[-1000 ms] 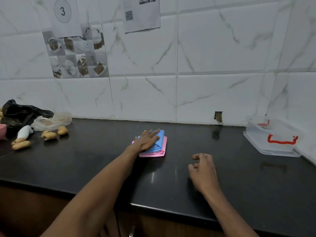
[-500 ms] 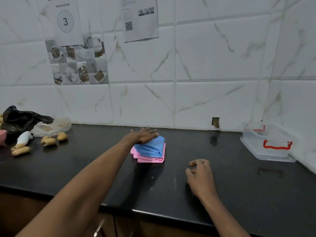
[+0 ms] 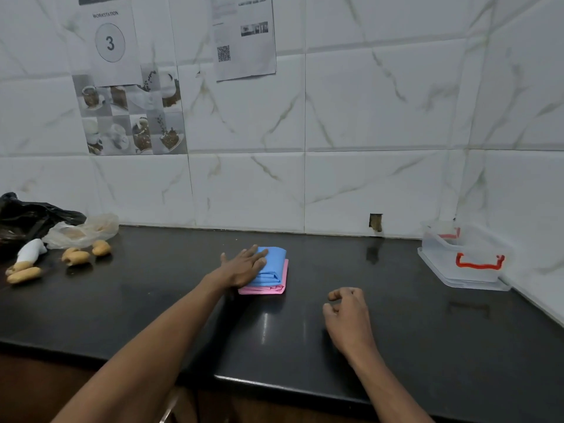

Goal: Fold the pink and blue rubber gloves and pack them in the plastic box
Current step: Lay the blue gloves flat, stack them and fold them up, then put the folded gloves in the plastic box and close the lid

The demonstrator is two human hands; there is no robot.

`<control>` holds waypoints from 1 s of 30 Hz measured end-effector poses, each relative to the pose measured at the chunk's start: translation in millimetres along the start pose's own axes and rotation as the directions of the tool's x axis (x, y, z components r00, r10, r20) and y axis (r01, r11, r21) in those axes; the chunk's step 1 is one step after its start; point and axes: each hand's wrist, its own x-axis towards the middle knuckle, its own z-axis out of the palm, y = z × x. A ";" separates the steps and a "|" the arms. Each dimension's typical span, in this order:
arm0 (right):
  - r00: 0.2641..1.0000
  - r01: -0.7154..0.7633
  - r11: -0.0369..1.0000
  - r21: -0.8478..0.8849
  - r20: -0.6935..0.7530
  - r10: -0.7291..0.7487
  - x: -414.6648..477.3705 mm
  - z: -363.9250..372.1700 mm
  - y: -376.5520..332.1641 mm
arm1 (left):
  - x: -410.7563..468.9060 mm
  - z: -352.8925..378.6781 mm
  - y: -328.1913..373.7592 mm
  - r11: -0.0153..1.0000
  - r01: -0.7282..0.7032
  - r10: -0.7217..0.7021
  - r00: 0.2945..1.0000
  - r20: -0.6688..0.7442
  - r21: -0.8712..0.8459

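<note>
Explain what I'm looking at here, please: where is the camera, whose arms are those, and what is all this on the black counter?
There is no machine here. A person wears a wide-angle camera on the head, so you look forward and down along their two bare arms.

The left hand lies flat on a folded stack: the blue gloves on top of the pink gloves, in the middle of the black counter. It presses rather than grips. The right hand rests nearer the front edge, fingers loosely curled, holding nothing.

At the far right, against the tiled wall, stands the clear plastic box with red clips, where the gloves should go. It looks empty, though the clear walls make that hard to confirm.

At the far left lie a black bag, a thin clear bag and some tan lumps, too small to identify.
</note>
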 end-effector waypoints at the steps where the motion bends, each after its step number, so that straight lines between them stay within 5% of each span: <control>1: 1.000 -0.004 1.000 0.002 -0.002 0.004 0.4 0.5 0.2 | -2.5 0.3 -0.5 1.000 0.010 -0.010 1.000 0.012 -0.020; 5: 1.000 -0.024 1.000 0.004 -0.007 0.024 2.2 1.8 1.0 | -13.4 -8.2 17.8 1.000 0.021 -0.025 0.985 -0.173 -0.023; 8: 0.998 -0.046 0.998 0.048 -0.033 0.048 3.1 -0.9 -0.2 | -31.5 0.0 61.9 0.976 -0.164 0.055 0.823 -0.566 -0.143; 10: 0.994 -0.086 0.989 0.121 -0.060 0.094 3.4 -5.8 -2.8 | -44.9 15.2 98.1 0.910 -0.354 0.127 0.734 -0.668 -0.216; 15: 0.994 -0.073 0.993 0.092 -0.076 0.080 16.8 -41.2 9.4 | -53.8 54.6 143.5 0.902 -0.394 0.263 0.827 -0.497 -0.178; 23: 0.949 -0.111 0.874 -0.473 -0.311 -0.049 120.4 -157.6 62.6 | -40.8 65.5 122.0 0.918 -0.344 0.232 0.870 -0.434 -0.198; 30: 0.987 -0.155 0.655 -0.740 -0.138 0.077 191.1 -166.0 76.2 | -34.6 67.7 125.6 0.929 -0.339 0.253 0.875 -0.413 -0.150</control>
